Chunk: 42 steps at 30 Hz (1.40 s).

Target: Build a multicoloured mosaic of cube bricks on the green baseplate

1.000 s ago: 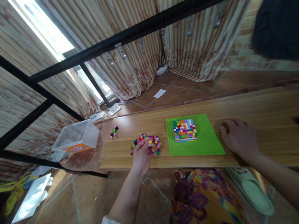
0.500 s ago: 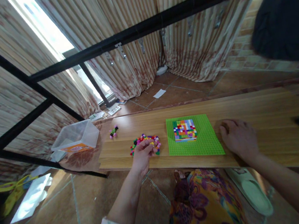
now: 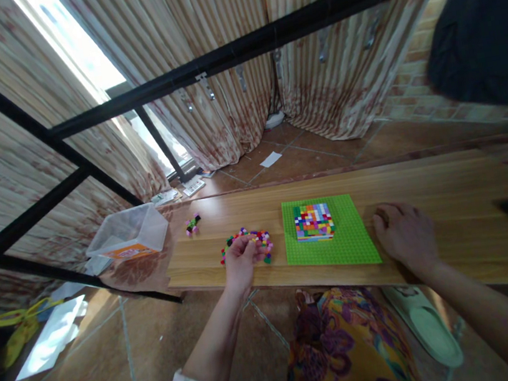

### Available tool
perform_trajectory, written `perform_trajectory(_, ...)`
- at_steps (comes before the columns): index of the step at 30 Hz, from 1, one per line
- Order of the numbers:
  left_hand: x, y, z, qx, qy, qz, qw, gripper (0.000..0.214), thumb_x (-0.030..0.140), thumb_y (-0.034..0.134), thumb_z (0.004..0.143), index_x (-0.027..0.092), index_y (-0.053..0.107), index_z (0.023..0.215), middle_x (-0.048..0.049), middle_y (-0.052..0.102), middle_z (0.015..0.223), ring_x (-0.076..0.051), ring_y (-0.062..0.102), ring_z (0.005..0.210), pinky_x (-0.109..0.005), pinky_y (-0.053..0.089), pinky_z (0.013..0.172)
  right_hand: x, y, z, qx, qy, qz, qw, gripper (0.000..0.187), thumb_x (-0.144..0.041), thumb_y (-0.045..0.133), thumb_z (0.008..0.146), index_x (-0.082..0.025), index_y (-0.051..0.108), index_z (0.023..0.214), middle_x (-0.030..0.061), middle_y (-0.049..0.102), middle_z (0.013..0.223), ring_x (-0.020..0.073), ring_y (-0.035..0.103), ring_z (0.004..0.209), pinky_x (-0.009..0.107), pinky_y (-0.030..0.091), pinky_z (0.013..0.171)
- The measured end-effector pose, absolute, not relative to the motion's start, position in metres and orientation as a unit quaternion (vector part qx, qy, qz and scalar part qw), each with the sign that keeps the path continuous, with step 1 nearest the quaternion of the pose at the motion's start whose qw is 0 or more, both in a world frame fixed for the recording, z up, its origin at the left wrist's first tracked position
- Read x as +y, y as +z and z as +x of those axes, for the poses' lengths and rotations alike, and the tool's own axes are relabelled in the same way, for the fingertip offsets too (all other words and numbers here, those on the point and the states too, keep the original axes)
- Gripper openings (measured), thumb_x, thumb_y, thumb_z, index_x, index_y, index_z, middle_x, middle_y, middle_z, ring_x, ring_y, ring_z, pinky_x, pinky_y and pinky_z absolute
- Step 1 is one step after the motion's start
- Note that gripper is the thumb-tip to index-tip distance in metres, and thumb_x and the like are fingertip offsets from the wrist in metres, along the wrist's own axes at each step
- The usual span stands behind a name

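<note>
My left hand (image 3: 239,262) rests on a heap of small coloured bricks (image 3: 261,240) on the wooden board (image 3: 423,185), its fingers curled in a pinch among them; what they hold is too small to make out. To the right lies a green baseplate (image 3: 338,251) bearing a square block of multicoloured bricks (image 3: 314,221). My right hand (image 3: 404,235) lies on the board just right of the baseplate, fingers curled and pressing down, nothing seen in them.
A tiny cluster of bricks (image 3: 192,224) sits at the board's far left. A clear plastic box (image 3: 130,233) stands on the floor beyond the left end. Black metal bars (image 3: 261,41) cross overhead. A slipper (image 3: 426,324) lies under the board.
My left hand has shifted slightly left and nearer over the brick heap. The right hand has stayed put.
</note>
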<state>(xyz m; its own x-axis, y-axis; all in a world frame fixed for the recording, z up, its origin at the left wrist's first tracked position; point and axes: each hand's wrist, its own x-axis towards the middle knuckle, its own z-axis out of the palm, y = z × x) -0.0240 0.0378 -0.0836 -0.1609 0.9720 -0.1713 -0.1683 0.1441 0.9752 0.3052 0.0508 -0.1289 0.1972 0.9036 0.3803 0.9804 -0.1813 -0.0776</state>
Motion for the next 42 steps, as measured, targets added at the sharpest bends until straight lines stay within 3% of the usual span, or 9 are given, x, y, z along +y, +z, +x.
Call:
perform_trajectory(7,0.049,-0.102,-0.034,0.614,0.398,0.541,0.415,0.015,0.028,0.050,0.082,0.021,0.060,0.091,0.0017,0.062,0.062,-0.013,0.057,0.051,-0.023,0.043,0.049,0.051,-0.129,0.306,-0.624,-0.122,-0.756,0.156,0.036,-0.033,0.037,0.091,-0.013,0.062,0.108,0.0156,0.064,0.108,0.0305,0.055,0.094,0.039,0.039,0.076)
perform_trajectory(12,0.057,-0.098,-0.041,0.648,0.236,0.656,0.307,0.021,0.026,0.044,0.085,0.021,0.064,0.081,0.0003,0.061,0.061,-0.014,0.055,0.055,-0.025,0.040,0.057,0.052,-0.131,0.306,-0.620,-0.125,-0.759,0.156,0.036,-0.034,0.038,0.091,-0.013,0.062,0.108,0.0164,0.064,0.106,0.0309,0.055,0.093,0.039,0.039,0.075)
perform_trajectory(16,0.062,-0.095,-0.041,0.652,0.187,0.692,0.248,0.024,0.025,0.043,0.085,0.020,0.063,0.073,-0.0006,0.061,0.060,-0.014,0.053,0.054,-0.024,0.036,0.054,0.052,-0.131,0.306,-0.622,-0.125,-0.757,0.158,0.036,-0.033,0.038,0.092,-0.013,0.062,0.108,0.0158,0.064,0.105,0.0304,0.055,0.093,0.038,0.039,0.075)
perform_trajectory(24,0.071,-0.113,-0.039,0.613,0.372,0.534,0.449,0.016,0.029,0.052,0.079,0.018,0.062,0.082,0.0030,0.057,0.059,-0.010,0.051,0.045,-0.020,0.038,0.043,0.053,-0.133,0.308,-0.623,-0.127,-0.755,0.163,0.035,-0.033,0.039,0.091,-0.012,0.062,0.107,0.0165,0.063,0.107,0.0303,0.054,0.094,0.039,0.038,0.077)
perform_trajectory(32,0.068,-0.100,-0.037,0.611,0.409,0.480,0.478,0.021,0.033,0.054,0.078,0.015,0.059,0.087,-0.0022,0.067,0.081,-0.007,0.057,0.043,-0.016,0.029,0.034,0.052,-0.134,0.308,-0.620,-0.132,-0.756,0.164,0.036,-0.033,0.039,0.091,-0.013,0.062,0.109,0.0161,0.063,0.105,0.0305,0.055,0.094,0.039,0.038,0.076)
perform_trajectory(39,0.067,-0.094,-0.040,0.577,0.462,0.457,0.495,0.026,0.035,0.066,0.067,0.014,0.062,0.082,0.0003,0.065,0.068,-0.007,0.056,0.045,-0.015,0.031,0.035,0.053,-0.133,0.307,-0.619,-0.132,-0.757,0.162,0.036,-0.034,0.038,0.091,-0.013,0.062,0.108,0.0155,0.063,0.107,0.0304,0.055,0.093,0.039,0.039,0.076)
perform_trajectory(42,0.062,-0.086,-0.033,0.558,0.465,0.473,0.499,0.026,0.034,0.066,0.068,0.014,0.063,0.085,-0.0014,0.067,0.072,-0.008,0.057,0.050,-0.016,0.035,0.038,0.053,-0.132,0.306,-0.617,-0.129,-0.759,0.162,0.035,-0.034,0.038,0.091,-0.014,0.062,0.108,0.0149,0.064,0.106,0.0301,0.055,0.092,0.038,0.039,0.077)
